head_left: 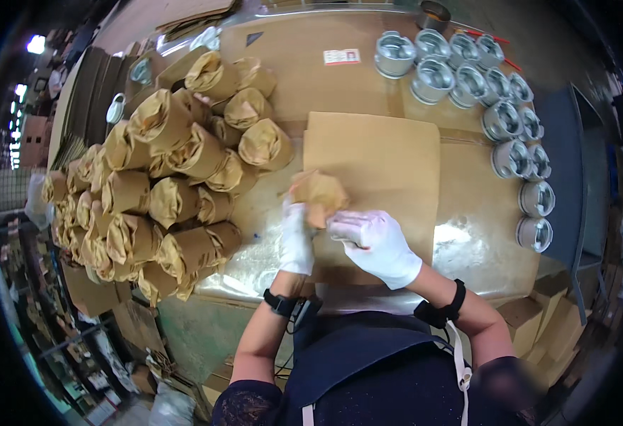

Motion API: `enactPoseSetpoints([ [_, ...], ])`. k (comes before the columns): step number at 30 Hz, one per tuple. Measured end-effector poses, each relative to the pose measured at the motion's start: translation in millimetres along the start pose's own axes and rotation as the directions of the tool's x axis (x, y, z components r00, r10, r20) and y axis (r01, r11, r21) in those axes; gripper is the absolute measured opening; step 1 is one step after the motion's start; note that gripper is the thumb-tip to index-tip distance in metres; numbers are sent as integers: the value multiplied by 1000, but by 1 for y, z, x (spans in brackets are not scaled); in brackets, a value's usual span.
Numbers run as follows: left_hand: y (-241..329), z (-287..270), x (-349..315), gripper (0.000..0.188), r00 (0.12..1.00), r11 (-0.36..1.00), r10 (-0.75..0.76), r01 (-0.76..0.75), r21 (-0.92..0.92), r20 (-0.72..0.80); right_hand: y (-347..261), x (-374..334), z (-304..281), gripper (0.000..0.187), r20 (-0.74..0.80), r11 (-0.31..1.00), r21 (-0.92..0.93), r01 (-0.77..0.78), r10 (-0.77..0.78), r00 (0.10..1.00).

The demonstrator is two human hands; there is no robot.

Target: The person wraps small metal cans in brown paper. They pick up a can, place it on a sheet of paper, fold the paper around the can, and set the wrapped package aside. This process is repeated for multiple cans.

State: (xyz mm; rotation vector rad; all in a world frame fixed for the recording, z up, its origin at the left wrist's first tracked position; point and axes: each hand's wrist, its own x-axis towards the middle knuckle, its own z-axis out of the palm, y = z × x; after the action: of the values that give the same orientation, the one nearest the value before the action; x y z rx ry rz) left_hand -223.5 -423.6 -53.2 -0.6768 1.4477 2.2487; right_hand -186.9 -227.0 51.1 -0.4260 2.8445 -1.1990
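Note:
In front of my body, over the table, is a bundle wrapped in brown paper (pixel 320 190). My left hand (pixel 296 238), in a white glove, grips it from the left and below. My right hand (pixel 375 245), also gloved in white, is closed beside the bundle's lower right edge, its fingers pressed together. Whether it pinches the paper there is hidden. What lies inside the wrapping does not show. Beneath the hands rests a stack of flat brown paper sheets (pixel 375 156).
A large heap of paper-wrapped bundles (pixel 177 202) covers the table's left side. Several silver, hollow, piston-like metal parts (pixel 433 80) stand in rows at the far right. A brown tin (pixel 433 15) stands behind them. Cardboard boxes (pixel 549 312) sit beside the table at lower right.

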Motion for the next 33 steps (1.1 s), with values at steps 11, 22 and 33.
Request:
enactPoseSetpoints([
  [11, 46, -99, -7, 63, 760, 605, 577, -151, 782, -299, 52, -75, 1, 29, 132, 835, 90, -542, 530, 838],
  [22, -82, 28, -79, 51, 287, -351, -28, -900, 259, 958, 144, -226, -182, 43, -741, 228, -347, -910, 528, 415],
  [33, -76, 41, -90, 30, 313, -381, -50, -884, 271, 949, 228, -252, -201, 55, -174, 214, -801, -560, 811, 559],
])
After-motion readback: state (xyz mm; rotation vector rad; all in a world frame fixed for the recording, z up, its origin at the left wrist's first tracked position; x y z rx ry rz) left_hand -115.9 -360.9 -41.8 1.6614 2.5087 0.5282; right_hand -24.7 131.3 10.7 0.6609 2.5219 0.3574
